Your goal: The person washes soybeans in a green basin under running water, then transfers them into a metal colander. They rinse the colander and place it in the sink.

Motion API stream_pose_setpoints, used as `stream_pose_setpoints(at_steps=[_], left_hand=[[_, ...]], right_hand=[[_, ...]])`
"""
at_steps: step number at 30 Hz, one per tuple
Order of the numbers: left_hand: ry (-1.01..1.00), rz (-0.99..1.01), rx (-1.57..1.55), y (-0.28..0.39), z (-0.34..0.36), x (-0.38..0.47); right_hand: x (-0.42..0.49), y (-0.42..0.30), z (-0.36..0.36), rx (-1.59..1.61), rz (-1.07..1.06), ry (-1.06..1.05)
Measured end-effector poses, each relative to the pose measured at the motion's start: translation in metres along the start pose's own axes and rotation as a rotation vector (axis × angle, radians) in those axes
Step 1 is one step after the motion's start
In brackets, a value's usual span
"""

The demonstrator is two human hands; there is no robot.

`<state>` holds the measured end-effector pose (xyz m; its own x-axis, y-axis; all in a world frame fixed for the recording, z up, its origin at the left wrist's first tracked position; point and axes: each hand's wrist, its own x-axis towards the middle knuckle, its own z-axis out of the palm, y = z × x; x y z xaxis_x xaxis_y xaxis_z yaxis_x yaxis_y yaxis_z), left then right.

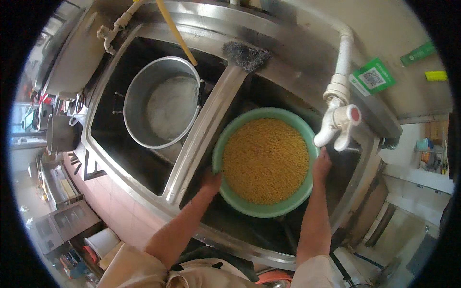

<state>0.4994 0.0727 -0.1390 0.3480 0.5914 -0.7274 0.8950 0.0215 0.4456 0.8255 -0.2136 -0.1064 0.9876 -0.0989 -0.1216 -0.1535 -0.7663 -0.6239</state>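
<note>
A round green plastic basin (264,212) full of yellow soybean-like grains (266,162) is in the right compartment of a stainless steel double sink (201,144). My left hand (212,180) grips its left rim, the fingers partly hidden by the basin's side. On the opposite side my right hand (321,163) holds the right rim, just below a white plastic tap (335,124) with a red-marked handle. No water is seen running from this tap. In the left compartment stands a large metal pot (135,104) with whitish, cloudy liquid in it.
A yellow hose (176,32) reaches over the pot. A steel wool scourer (246,55) lies at the back end of the sink divider (207,133). Another tap (108,36) is at the far left. A metal pot (61,133) stands left of the sink, and a red basin (275,277) is below its front edge.
</note>
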Motion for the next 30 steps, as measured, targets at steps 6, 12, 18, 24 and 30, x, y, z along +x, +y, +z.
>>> stream_pose_setpoints(at_steps=[6, 12, 18, 24, 30], left_hand=[[-0.127, -0.077, 0.005, 0.044, -0.023, -0.017], [-0.148, -0.025, -0.066, 0.043, -0.041, -0.063], [-0.144, 0.066, -0.139, 0.103, -0.107, -0.172], [-0.033, 0.128, -0.209, 0.099, -0.128, -0.216], [0.108, 0.129, -0.205, 0.088, -0.138, -0.237]], right_hand=[[0.029, 0.023, 0.012, -0.156, 0.116, -0.043], [0.042, 0.02, -0.017, -0.184, -0.077, -0.198], [0.003, -0.065, -0.11, 0.378, 0.178, -0.256], [-0.026, -0.113, -0.165, 0.441, 0.122, -0.437], [-0.018, -0.119, -0.151, 0.49, 0.062, -0.431]])
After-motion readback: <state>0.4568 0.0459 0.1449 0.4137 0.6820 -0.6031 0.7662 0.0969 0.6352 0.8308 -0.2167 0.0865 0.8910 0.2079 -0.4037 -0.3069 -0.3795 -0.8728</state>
